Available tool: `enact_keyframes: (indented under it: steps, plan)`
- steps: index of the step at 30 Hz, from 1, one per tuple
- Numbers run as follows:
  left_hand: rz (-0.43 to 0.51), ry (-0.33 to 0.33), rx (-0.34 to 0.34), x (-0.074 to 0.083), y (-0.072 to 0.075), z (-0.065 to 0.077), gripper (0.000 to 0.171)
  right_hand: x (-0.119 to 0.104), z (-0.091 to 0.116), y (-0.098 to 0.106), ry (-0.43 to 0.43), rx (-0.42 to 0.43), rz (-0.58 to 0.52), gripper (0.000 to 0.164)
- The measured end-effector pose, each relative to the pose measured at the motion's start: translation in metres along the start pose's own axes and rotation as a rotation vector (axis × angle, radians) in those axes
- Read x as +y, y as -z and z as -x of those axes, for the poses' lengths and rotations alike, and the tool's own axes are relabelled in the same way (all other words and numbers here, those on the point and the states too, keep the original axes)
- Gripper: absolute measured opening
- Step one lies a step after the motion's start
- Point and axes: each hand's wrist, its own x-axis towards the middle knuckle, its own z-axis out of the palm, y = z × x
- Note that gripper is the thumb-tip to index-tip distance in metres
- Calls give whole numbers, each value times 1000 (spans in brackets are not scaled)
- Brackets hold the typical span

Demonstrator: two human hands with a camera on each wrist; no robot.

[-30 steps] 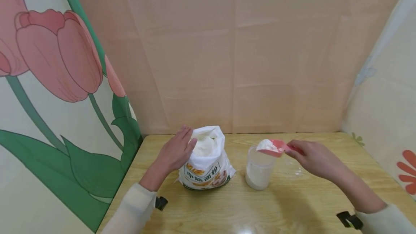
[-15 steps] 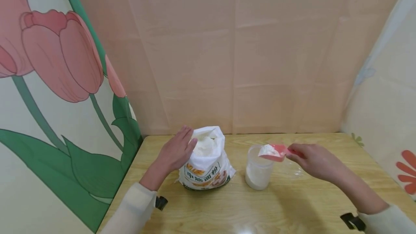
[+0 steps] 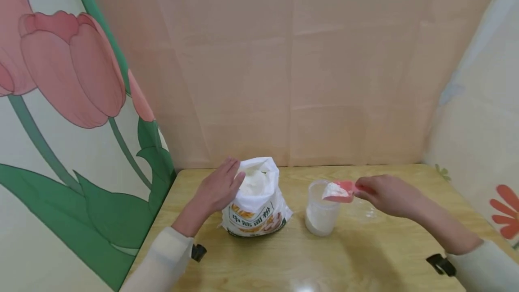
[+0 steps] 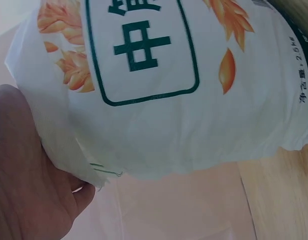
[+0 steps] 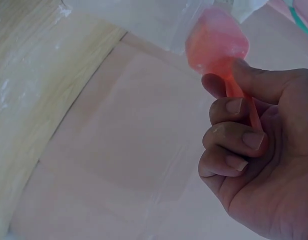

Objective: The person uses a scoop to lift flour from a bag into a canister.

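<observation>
My left hand (image 3: 219, 187) grips the left side of an opened white flour bag (image 3: 253, 211), its thumb at the rim. The printed front of the bag fills much of the left wrist view, with fingers (image 4: 83, 197) around its edge. My right hand (image 3: 389, 194) pinches the handle of a pink scoop (image 3: 344, 197), the other fingers curled in. White flour (image 3: 333, 190) lies heaped in the scoop. The scoop's front overlaps the right rim of a clear plastic jar (image 3: 320, 220), which has flour in its lower part. The right wrist view shows the scoop (image 5: 218, 40) from below.
The flour bag and jar stand side by side on a wooden table (image 3: 263, 265). A thin clear plastic item (image 3: 366, 212) lies right of the jar. A pinkish covering (image 3: 284, 80) hangs behind the table, and a tulip-printed wall (image 3: 77, 80) stands at the left.
My right hand has brought the scoop slightly lower and to the right, levelling it near the jar's rim. My left hand stays on the flour bag.
</observation>
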Motion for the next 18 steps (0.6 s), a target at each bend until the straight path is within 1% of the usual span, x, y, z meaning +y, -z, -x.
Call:
enact_keyframes:
  steps: [4, 8, 11, 15, 18]
  plan:
    - [7, 4, -17, 1, 1, 1, 69, -4, -5, 8, 18, -56, 19, 13]
    - [15, 3, -14, 2, 2, 0, 69, -7, -11, 15, 33, -75, 34, 16]
    - [19, -2, 0, 3, 3, 0, 69, -11, -18, 20, 42, -94, 44, 17]
    - [20, -9, 20, 3, 5, -2, 68, -17, -28, 29, 23, -145, 60, 19]
    - [21, -8, 17, 3, 5, -3, 68, -20, -33, 35, 4, -196, 58, 20]
